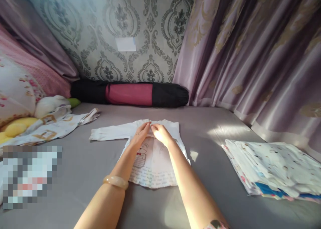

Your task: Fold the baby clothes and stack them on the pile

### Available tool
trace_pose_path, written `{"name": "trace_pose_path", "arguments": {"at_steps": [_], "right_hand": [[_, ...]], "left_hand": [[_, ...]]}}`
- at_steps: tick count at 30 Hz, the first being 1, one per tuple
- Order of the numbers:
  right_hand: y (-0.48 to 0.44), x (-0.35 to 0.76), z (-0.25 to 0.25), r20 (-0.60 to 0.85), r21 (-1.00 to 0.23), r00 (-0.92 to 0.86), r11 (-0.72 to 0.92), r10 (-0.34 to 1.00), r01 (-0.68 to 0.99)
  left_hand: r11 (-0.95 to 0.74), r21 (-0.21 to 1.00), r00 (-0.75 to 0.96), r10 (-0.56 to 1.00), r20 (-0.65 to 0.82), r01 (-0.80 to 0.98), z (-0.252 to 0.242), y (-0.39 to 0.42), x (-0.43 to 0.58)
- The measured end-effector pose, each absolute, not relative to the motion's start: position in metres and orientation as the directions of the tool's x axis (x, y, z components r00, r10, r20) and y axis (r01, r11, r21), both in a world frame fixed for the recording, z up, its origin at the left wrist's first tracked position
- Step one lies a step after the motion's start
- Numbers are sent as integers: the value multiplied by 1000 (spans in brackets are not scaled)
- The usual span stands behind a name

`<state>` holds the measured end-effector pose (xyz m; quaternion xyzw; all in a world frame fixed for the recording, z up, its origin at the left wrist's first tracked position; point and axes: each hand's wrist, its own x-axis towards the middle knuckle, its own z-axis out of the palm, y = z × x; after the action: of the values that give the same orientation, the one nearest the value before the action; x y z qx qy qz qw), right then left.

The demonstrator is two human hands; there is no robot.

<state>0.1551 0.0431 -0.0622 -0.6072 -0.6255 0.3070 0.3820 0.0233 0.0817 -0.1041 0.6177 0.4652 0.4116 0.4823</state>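
A small white long-sleeved baby shirt (151,157) lies flat on the grey bed sheet, with a bear print on its front and rows of lettering along the hem. One sleeve stretches out to the left; on the right side no sleeve is spread out. My left hand (141,132), below a pale bangle, has its fingers closed at the shirt's neckline. Close beside it, my right hand (161,134) is curled on the same neckline, fingers pinched on the fabric. The fingertips and the cloth between them are partly hidden.
Folded clothes (273,167) are stacked at the right. More printed clothing (60,127) lies at the left by a yellow plush (21,127) and a floral pillow (16,85). A black and magenta roll bag (129,94) rests along the wall; purple curtains (240,48) hang at the right.
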Motion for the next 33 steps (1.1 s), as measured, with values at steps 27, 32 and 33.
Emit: {"name": "trace_pose_path", "arguments": {"at_steps": [27,32,33], "right_hand": [[33,153,-102,123,-248,147,-113,982,962],[32,152,-100,117,-238,138,-107,983,965],[32,152,-99,112,-231,140,-111,984,966]], "left_hand": [[-435,635,312,900,303,638,-112,85,24],[-457,599,324,889,323,658,-111,83,27],[-464,581,331,885,326,668,-111,83,27]]}}
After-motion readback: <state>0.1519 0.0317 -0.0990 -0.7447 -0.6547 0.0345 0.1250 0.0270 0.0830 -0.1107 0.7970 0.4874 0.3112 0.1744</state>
